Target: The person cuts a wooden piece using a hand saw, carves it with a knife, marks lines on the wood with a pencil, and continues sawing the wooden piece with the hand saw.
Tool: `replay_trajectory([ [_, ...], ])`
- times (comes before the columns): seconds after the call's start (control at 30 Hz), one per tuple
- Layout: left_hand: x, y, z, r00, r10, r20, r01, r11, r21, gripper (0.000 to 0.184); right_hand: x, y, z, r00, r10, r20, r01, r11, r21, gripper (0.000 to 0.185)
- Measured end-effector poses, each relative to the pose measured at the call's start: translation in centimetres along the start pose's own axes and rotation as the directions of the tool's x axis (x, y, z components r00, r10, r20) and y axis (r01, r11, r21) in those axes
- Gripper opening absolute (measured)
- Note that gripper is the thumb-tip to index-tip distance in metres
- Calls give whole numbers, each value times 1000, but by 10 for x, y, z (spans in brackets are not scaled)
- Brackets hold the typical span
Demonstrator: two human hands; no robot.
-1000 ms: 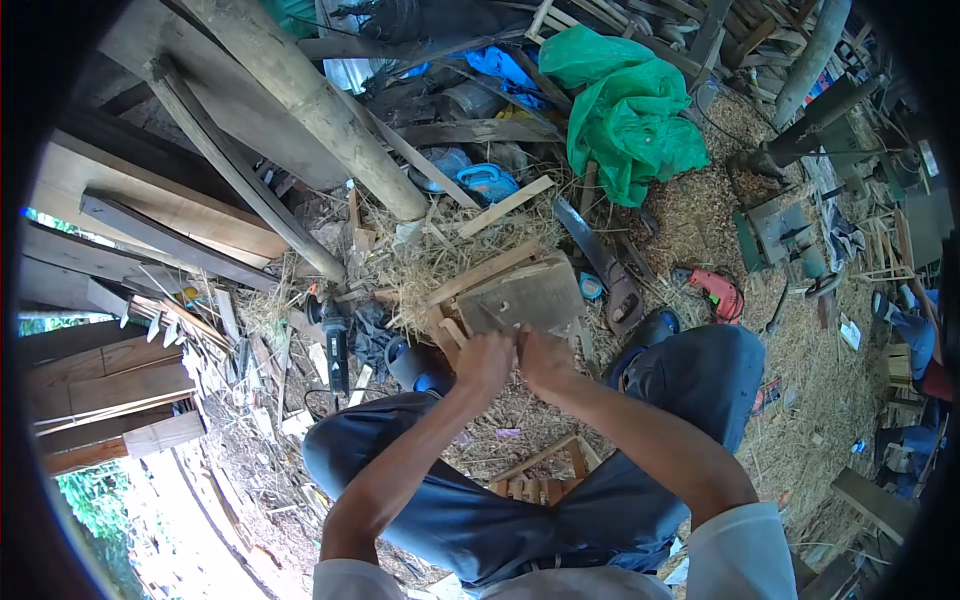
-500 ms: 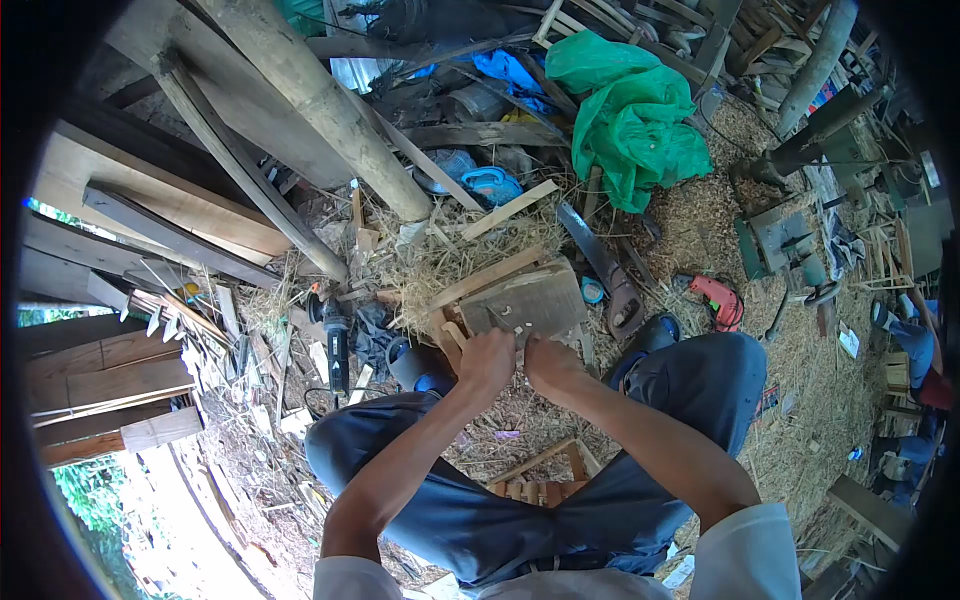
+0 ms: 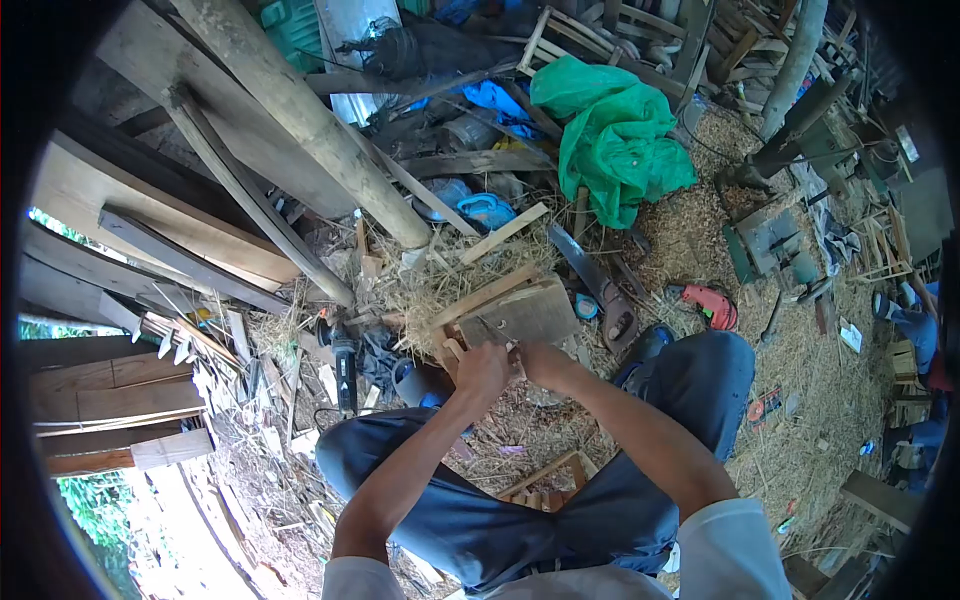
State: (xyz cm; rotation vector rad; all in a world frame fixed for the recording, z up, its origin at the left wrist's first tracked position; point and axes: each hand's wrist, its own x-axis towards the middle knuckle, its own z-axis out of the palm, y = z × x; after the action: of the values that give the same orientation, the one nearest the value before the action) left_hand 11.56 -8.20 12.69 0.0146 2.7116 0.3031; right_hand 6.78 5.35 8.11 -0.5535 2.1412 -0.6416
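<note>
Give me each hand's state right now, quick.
Left hand: closed, by the wooden block; whether it holds anything can't be told.
Right hand: closed, beside the left; contents can't be told either.

The head camera looks forward and down, above the wooden block (image 3: 535, 312).

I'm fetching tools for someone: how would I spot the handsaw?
Start at the big green plastic sheet near the top. Just below it, left of the red power tool, lies the handsaw, handle end nearest the wearer. Its long blade sets it apart from that tool and the small blue object.
</note>
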Motion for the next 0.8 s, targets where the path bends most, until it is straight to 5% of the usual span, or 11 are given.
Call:
replay_trajectory([
  [0.07,-1,-6,-4,1000,-10,10,11,1000,-5,27,2,6,-17,981,-155,114,164,984,-74,30],
  [0.17,-4,-16,-20,993,-90,-72,82,990,-112,25,-15,-11,-67,973,-107,-204,126,988,85,28],
  [0.23,-6,-16,-38,922,-22,-386,-158,890,-427,22,-47,-32,-117,964,-117,-240,143,985,94,27],
  [0.3,-14,-8,-61,901,-29,-433,-197,862,-467,22,-64,-44,-142,953,-124,-277,158,982,102,27],
  [0.37,-27,7,-92,798,24,-602,-348,834,-428,22,-76,-53,-147,851,-294,-435,470,796,381,24],
  [0.47,-40,14,-115,749,-38,-662,-372,802,-467,19,-100,-82,-160,803,-377,-461,557,749,359,23],
  [0.6,-54,25,-134,818,-119,-563,-340,689,-640,21,-119,-99,-170,785,-374,-493,569,751,336,21],
  [0.8,-60,33,-137,904,-29,-428,-404,276,-872,24,-119,-100,-158,688,-419,-593,677,666,314,24],
])
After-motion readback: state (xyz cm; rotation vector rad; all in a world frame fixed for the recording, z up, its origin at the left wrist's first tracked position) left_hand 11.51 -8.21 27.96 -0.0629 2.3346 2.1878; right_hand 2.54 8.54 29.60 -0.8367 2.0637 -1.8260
